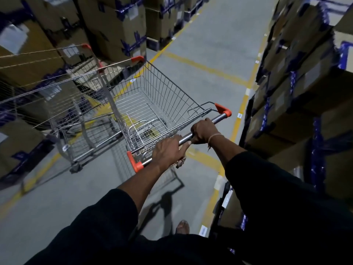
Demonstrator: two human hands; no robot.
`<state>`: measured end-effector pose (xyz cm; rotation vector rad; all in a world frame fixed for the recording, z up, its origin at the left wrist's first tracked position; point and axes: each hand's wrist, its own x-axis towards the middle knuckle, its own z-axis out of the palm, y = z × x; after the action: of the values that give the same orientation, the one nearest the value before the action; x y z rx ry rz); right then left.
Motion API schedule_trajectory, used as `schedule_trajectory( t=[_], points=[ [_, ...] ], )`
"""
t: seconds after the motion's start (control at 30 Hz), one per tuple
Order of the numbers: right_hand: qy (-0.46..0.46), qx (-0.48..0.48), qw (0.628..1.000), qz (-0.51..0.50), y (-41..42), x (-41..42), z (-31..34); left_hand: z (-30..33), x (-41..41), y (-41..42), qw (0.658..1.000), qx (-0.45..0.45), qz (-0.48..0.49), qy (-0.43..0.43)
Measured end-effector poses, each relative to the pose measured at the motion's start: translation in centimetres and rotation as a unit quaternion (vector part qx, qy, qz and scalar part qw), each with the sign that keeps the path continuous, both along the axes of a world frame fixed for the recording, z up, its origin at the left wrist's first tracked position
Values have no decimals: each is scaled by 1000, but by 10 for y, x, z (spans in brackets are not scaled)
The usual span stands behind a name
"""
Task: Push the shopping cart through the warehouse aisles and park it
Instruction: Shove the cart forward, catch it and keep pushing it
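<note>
A silver wire shopping cart (152, 96) with orange corner caps stands in front of me in the aisle, its basket holding nothing. Its steel handle bar (219, 118) runs from lower left to upper right. My left hand (169, 153) grips the bar near its left orange end cap. My right hand (204, 131) is wrapped round the bar further right, a thin band on the wrist. Both arms wear dark sleeves.
Other parked wire carts (63, 104) stand nested close on the left, touching or nearly touching my cart. Stacked cardboard boxes (118, 25) with blue tape line the left; a rack of boxes (298, 88) lines the right. Yellow floor lines (206, 68) mark the grey aisle ahead.
</note>
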<state>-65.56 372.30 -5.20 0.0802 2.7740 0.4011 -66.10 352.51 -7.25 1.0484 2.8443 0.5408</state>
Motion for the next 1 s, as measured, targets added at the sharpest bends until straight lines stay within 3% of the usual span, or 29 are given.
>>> schedule_trajectory(
  t=[0.2,0.7,1.0],
  points=[
    [13,-13,999,-32,-25,11,2,7,-6,-25,998,-46,-48,-1],
    [27,-81,981,-176,-125,36,4,6,-71,-115,969,-55,-241,13],
    [80,-103,952,-277,-184,50,1,9,-109,-148,958,-110,-262,45]
  ],
)
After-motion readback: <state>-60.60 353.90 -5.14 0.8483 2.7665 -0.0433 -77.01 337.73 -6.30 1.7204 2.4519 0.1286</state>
